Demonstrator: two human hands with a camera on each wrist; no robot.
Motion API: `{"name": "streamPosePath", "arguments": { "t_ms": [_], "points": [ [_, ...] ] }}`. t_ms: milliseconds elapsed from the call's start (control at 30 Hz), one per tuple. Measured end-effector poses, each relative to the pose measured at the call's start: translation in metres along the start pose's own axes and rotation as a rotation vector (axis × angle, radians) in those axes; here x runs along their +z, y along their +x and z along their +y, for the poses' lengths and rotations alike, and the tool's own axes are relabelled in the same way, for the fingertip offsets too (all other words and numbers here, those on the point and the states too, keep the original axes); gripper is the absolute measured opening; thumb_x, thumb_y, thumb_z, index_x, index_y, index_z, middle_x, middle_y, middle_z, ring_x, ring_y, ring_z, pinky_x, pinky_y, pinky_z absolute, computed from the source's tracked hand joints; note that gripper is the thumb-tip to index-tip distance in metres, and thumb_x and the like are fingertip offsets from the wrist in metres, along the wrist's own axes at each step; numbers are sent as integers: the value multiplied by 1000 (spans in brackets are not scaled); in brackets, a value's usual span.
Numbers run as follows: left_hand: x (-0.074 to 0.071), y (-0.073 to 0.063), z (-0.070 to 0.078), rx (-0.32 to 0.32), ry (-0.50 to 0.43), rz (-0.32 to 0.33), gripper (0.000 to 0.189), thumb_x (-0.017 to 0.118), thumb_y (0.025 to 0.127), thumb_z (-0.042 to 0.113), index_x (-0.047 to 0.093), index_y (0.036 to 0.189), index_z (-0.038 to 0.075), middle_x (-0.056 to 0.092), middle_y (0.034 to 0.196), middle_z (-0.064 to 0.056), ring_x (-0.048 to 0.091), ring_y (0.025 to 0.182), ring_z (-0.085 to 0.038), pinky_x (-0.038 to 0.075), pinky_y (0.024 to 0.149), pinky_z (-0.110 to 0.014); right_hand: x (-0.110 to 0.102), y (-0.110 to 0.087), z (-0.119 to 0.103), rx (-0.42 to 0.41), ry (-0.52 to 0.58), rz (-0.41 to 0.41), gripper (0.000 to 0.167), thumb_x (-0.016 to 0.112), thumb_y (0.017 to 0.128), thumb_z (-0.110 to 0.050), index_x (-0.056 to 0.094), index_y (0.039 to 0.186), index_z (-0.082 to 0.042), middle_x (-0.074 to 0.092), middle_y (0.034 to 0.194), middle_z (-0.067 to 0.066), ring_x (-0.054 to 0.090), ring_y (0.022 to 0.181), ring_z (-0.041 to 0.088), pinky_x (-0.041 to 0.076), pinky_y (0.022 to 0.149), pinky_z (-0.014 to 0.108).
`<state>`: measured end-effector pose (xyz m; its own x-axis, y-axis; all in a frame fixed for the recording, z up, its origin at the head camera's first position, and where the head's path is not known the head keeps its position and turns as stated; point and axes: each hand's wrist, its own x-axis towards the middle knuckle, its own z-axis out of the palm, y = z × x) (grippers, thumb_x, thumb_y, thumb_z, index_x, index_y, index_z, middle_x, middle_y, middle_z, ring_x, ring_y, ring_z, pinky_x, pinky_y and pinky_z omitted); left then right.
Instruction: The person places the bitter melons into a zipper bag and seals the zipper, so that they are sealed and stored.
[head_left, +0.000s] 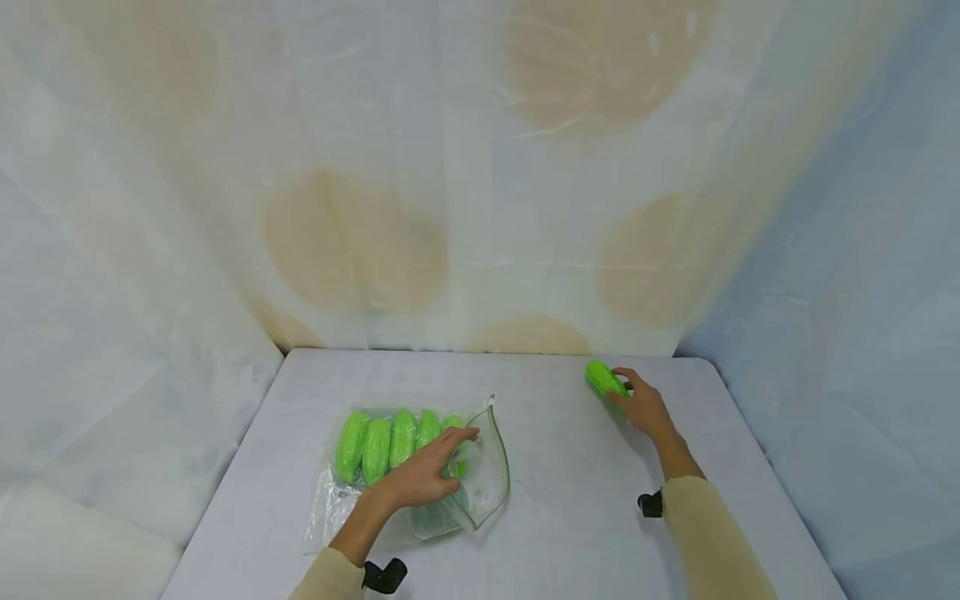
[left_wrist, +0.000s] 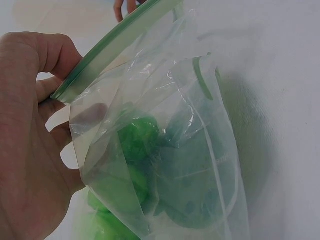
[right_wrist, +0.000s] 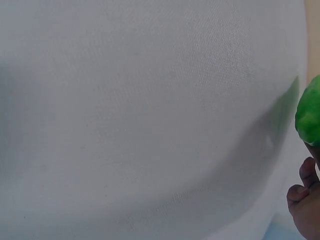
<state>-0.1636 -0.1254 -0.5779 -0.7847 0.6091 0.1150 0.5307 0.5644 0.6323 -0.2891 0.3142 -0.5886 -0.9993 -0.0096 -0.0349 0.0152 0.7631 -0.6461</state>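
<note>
A clear zip bag with a green seal strip lies on the table, its mouth gaping toward the right. Several bright green, oblong vegetables lie side by side in it. My left hand reaches over the bag and grips the rim at the mouth; in the left wrist view its fingers bend around the seal strip. Far to the right, my right hand holds another green oblong vegetable between thumb and fingers near the table's back edge. The right wrist view catches only this vegetable's lumpy end.
The white table has a back edge running along a pale curtain with tan circles. More pale sheeting hangs on the right and left sides. A black wrist camera sits at the left cuff.
</note>
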Motion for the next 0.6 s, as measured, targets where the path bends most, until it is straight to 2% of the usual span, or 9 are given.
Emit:
{"name": "streamPosePath", "arguments": {
  "t_ms": [200,333,500,600],
  "points": [
    [-1,0,1,1,-1,-1,82,61,82,7,30,157,21,42,151,3,45,138,-18,44,107,-45,2,-4,-2,-49,-3,11,62,63,99,-36,39,152,-16,50,142,30,48,129,48,45,96,59],
    [-1,1,1,4,1,-3,81,60,82,7,31,157,16,42,151,2,45,137,-19,44,106,-45,4,-7,-3,-102,-3,40,60,64,98,-35,42,150,-15,54,137,29,53,121,43,48,90,53],
    [-1,2,1,-3,-10,-9,81,60,83,7,30,157,19,42,152,3,45,138,-18,44,106,-45,6,-11,-7,-166,-6,79,58,68,96,-32,46,147,-13,60,130,28,58,106,37,48,80,45],
    [-1,3,1,-2,-15,-9,81,60,84,7,29,158,21,41,152,3,44,138,-19,44,106,-46,8,-15,-10,-184,-3,90,58,69,96,-31,48,146,-12,61,128,27,59,104,34,48,79,43]
  ]
}}
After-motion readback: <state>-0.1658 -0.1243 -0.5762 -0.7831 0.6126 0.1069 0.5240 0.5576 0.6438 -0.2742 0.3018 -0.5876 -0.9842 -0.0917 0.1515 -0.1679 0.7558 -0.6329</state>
